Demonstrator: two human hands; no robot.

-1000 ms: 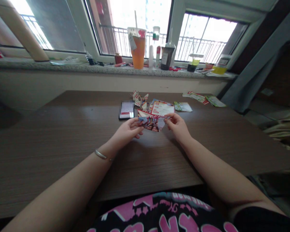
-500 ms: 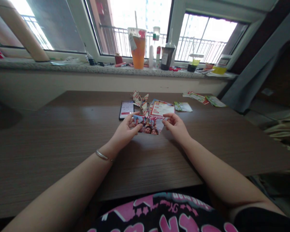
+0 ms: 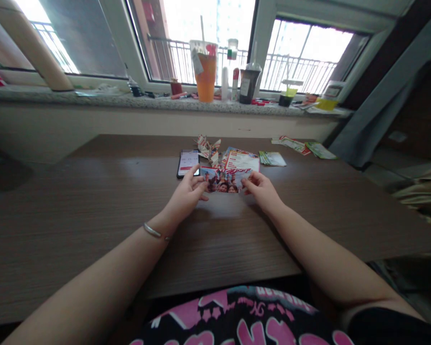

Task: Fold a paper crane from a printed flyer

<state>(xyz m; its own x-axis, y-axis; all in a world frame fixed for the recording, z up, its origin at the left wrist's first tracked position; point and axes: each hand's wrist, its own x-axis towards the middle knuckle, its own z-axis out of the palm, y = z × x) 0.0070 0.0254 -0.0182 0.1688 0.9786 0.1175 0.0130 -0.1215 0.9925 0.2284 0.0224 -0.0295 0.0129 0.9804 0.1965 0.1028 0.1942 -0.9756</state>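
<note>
Fingers [image 3: 203,186] of both hands are closed on the two ends of a printed card [image 3: 223,180], thumbs toward the wearer, the gap only as wide as the card. With the card as the dial's centre and twelve away from the wearer, the left forearm reaches in from eight o'clock and the right from four, wrists low over the table [image 3: 215,239]. The left hand [image 3: 185,192] grips at nine, its index finger stretched along the upper corner; the right hand [image 3: 265,191] pinches at three, fingers curled. The card's long axis runs nine to three, its picture facing the wearer, red lettering along the twelve o'clock edge. A phone [image 3: 187,160] lies at ten, folded paper [image 3: 208,149] near eleven.
</note>
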